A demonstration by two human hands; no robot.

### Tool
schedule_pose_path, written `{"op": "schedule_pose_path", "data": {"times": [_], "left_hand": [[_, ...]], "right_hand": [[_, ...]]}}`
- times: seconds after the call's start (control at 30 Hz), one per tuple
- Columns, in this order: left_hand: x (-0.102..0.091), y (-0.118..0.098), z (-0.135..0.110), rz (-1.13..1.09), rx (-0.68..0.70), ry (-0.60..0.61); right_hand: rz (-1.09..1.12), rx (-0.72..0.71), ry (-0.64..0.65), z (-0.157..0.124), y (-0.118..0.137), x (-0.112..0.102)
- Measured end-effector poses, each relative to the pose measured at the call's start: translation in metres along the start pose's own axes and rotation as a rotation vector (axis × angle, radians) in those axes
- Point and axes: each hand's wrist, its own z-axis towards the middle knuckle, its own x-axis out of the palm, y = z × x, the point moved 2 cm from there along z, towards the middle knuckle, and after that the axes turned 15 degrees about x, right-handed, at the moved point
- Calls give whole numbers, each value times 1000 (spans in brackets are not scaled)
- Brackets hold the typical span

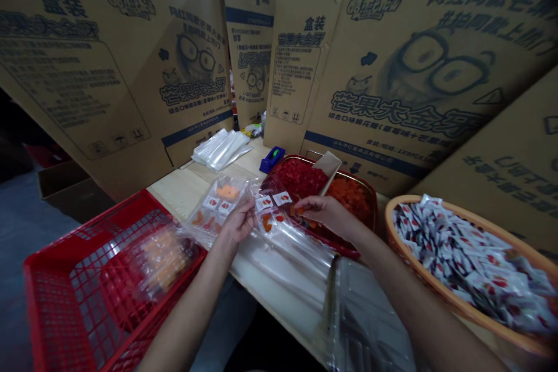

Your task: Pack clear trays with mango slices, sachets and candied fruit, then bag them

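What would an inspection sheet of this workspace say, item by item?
Surface: pale wooden table.
Things: left hand grips a clear bag holding sachets and orange pieces; right hand pinches over a red tray of red and orange cubes, with a cardboard scoop in it.
Clutter: bag stack, blue tape dispenser, ribbed plastic sheet.
Hands: both bare, above the table.
Cables: nothing seen.
Surroundings: red crate with filled bags, wicker basket of packets, printed cartons.
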Motion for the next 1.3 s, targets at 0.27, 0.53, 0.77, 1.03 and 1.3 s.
{"op": "schedule_pose_path", "data": {"times": [0.27,0.53,0.77,1.03,1.3], "left_hand": [[1,2,-1,2,12,0],[3,0,-3,1,21,-8],[4,1,-7,15,10,-3],[3,-3,-12,11,-17,6],[3,-3,-17,-4,-29,17]], "right_hand": [[-61,25,37,-4,2,2],[-171,-1,-54,-9,1,-3],[-407,-50,-131,-1,-2,17],[-377,-45,7,2,2,20],[-315,0,26,-6,3,21]]}}
